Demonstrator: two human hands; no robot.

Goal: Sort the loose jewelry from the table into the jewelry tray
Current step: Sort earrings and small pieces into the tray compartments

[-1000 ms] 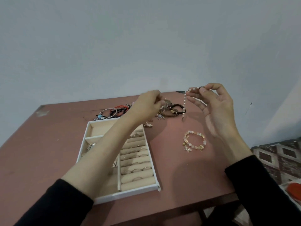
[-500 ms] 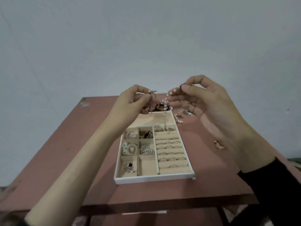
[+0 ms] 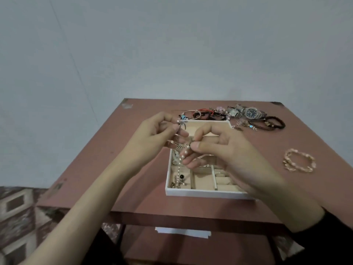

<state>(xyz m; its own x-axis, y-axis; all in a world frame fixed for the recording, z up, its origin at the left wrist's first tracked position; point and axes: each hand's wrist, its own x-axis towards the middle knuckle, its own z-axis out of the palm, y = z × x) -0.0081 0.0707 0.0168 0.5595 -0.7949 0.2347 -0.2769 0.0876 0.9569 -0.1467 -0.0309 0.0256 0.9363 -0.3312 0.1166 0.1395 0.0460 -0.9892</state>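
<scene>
Pearl string (image 3: 182, 155) hangs over the white tray (image 3: 200, 193) on the red bench (image 3: 267, 150). The right grip (image 3: 225, 150) pinches its top. The left grip (image 3: 152, 138) pinches a small silver piece (image 3: 181, 123) beside it.

**Person's hands and arms, head view.** The left hand (image 3: 152, 136), over the left side of the tray (image 3: 200, 194), is bare, with a short, plain thumbnail. The left forearm (image 3: 86, 203), nearer than the tray's left corner, is uncovered as far as it shows. The right hand (image 3: 225, 150), over the tray's right side, is also bare, with the same short, plain thumbnail. The right sleeve (image 3: 336, 240), beyond the tray's near right corner, is black, long and of plain matte cloth. Its cuff ends a little short of the wrist. A dark patch beside the left forearm may be clothing, but this cannot be told.
</scene>
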